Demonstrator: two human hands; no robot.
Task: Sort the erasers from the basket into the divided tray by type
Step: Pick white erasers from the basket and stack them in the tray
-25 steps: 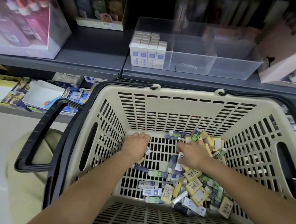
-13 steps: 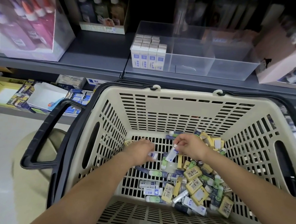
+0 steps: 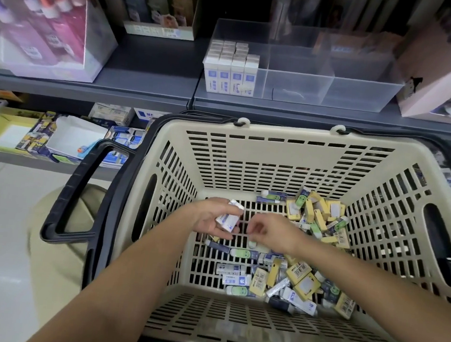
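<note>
top shelf (image 3: 150, 81): grey, dusty-looking | on it left to right: clear box of pink bottles (image 3: 48, 29), small display carton (image 3: 158, 30) at back, divided tray (image 3: 364, 94), white carton (image 3: 441, 89) | lower shelf (image 3: 13, 155): open stationery boxes (image 3: 65, 139), kinda blurry

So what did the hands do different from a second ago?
The left hand rose off the basket floor, turned palm up and now holds white-and-blue erasers. The right hand, which pinched one such eraser half a second ago, moved toward the left hand and now looks empty. The basket and the divided tray stayed put.
</note>
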